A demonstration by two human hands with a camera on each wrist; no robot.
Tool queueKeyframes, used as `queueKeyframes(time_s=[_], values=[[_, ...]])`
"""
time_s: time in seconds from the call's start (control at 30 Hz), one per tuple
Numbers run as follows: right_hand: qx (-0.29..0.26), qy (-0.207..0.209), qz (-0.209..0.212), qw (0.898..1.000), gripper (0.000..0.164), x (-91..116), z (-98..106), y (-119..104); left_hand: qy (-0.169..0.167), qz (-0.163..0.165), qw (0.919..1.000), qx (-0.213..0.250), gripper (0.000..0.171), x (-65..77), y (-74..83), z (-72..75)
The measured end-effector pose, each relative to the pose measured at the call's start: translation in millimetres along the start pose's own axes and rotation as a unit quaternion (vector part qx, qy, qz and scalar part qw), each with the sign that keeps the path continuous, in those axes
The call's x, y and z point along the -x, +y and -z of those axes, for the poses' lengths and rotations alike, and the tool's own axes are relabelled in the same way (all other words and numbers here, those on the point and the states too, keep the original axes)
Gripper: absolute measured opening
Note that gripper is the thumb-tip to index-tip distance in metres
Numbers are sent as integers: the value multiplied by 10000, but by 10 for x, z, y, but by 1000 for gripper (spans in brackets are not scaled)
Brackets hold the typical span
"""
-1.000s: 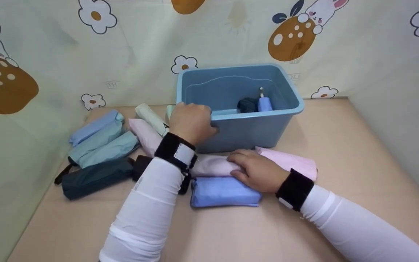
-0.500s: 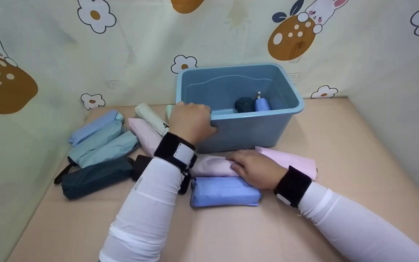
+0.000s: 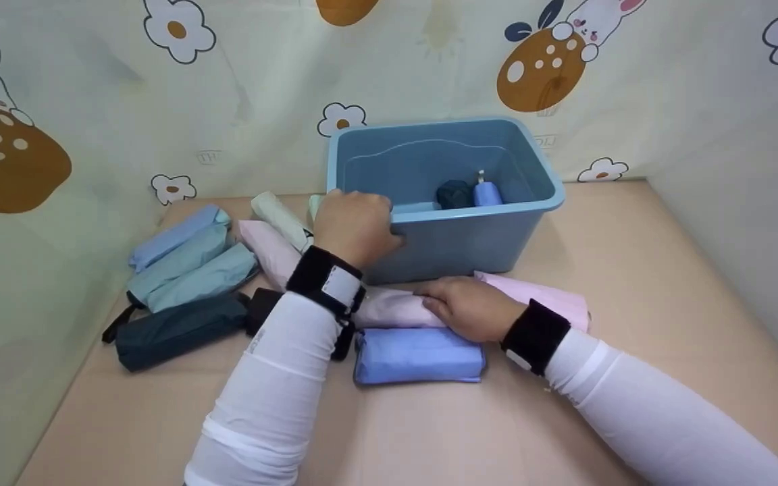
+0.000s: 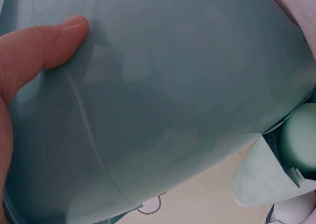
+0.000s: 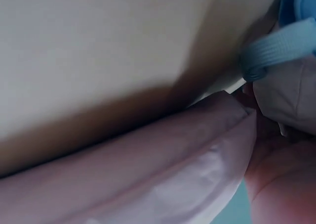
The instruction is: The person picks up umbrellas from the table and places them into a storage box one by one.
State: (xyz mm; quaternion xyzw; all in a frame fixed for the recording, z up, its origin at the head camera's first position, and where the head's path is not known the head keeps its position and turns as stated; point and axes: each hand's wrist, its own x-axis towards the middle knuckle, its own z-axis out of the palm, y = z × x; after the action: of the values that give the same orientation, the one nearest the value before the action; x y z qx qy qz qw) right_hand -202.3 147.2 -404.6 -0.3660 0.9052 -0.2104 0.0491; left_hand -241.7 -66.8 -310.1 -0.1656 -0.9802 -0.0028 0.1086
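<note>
My left hand [image 3: 355, 226] grips the near left rim of a blue plastic bin [image 3: 456, 246]; in the left wrist view its thumb [image 4: 59, 43] presses flat on the outer wall. In front of the bin, my right hand [image 3: 477, 309] holds the right end of a pale pink folded umbrella [image 3: 389, 307], most fingertips hidden. A blue folded umbrella [image 3: 423, 354] lies just nearer, its strap [image 5: 281, 48] showing in the right wrist view. Beyond the right hand lies a brighter pink umbrella [image 3: 544, 300]. Inside the bin are a dark umbrella [image 3: 455, 194] and a blue one [image 3: 487, 194].
Several umbrellas lie at left: light blue [image 3: 176, 237], teal [image 3: 203, 282], dark green [image 3: 179, 331], pale green [image 3: 281, 219], and pink [image 3: 269, 251]. A dark brown one [image 3: 264, 309] is partly behind the left forearm. A patterned curtain [image 3: 247, 101] stands behind the table.
The right hand has shifted slightly left, its fingers drawing in around the pale pink umbrella's end. Inside the bin, both umbrellas have settled a little down and left. The left hand stays put.
</note>
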Motion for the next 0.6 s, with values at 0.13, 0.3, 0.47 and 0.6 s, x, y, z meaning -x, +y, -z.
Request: queueKeyframes(time_s=[0.13,0.3,0.47,0.6], values=[[38,-145,-71,9999,39,-16,6,-5,24,14,10000,19,38,1,2,-9],[129,-207,-89,9997,45,-7,-14,1,-69,5,10000,32,41,-3,6,-10],[271,-72,163,9995,50,2,-31,-13,-117,32,9999,17,42,-7,6,0],[328,-71,150,9993,49,4,-22,-38,-129,25,9999,1,43,-10,3,0]])
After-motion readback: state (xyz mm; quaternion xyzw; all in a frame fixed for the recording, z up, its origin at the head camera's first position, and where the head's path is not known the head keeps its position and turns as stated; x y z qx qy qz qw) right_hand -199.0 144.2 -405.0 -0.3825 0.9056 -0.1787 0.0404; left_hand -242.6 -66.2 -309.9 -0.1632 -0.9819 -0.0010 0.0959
